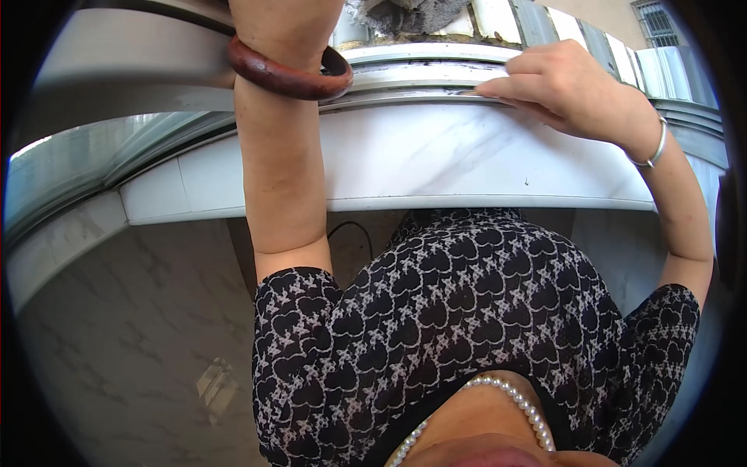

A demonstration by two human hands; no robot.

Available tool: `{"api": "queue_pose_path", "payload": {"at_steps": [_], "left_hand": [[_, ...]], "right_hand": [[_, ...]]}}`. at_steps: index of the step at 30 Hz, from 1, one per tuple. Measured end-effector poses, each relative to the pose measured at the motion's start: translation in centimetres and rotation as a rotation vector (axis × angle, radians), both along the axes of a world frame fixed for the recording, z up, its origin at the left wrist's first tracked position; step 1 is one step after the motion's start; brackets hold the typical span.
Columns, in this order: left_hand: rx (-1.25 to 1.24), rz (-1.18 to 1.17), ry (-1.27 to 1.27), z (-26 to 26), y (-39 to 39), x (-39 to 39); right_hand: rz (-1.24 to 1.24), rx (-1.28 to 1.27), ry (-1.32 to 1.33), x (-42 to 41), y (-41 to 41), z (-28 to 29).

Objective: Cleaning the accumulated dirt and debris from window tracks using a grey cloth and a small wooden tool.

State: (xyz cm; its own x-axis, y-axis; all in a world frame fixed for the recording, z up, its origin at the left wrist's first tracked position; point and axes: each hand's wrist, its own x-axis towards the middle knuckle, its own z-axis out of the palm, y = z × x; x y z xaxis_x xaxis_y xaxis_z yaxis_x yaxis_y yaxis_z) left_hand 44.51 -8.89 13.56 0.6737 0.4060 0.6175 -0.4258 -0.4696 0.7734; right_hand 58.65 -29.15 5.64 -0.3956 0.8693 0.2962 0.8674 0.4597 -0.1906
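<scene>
My right hand [554,90] reaches over the sill to a metal sliding-window track [408,93], its fingers bent and fingertips down at the channel. A small brownish bit shows at the fingertips; whether they pinch it is unclear. Dark dirt marks the grooves of the track. Only the base of my left hand [286,29] shows at the top edge, above a reddish-brown bangle [292,76]; its fingers are out of view, so any hold is hidden. Between the hands, beyond the track, lies a crumpled grey cloth [408,14].
A white marble-look sill [443,152] runs across in front of me. Window glass [81,152] and frame stand at the left. Outside are white and grey tiles [496,20] and a barred window [656,23]. A dark cable [356,225] hangs below the sill.
</scene>
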Motion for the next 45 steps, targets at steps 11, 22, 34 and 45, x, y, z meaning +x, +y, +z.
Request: {"api": "queue_pose_path", "payload": {"at_steps": [11, 22, 34, 45], "left_hand": [[-0.014, 0.086, -0.018, -0.6, -0.7, -1.0], [-0.018, 0.048, 0.006, -0.9, -1.0, 0.0], [-0.022, 0.008, 0.039, -0.6, -0.6, -0.2], [-0.021, 0.022, 0.031, -1.8, -1.6, 0.7]], "right_hand": [[-0.104, 0.138, -0.089, -2.3, 0.0, -1.0], [-0.051, 0.117, 0.013, -0.8, 0.6, -1.5], [-0.075, -0.04, -0.039, 0.3, -1.1, -0.3], [-0.088, 0.039, -0.191, -1.4, -1.2, -0.6]]}}
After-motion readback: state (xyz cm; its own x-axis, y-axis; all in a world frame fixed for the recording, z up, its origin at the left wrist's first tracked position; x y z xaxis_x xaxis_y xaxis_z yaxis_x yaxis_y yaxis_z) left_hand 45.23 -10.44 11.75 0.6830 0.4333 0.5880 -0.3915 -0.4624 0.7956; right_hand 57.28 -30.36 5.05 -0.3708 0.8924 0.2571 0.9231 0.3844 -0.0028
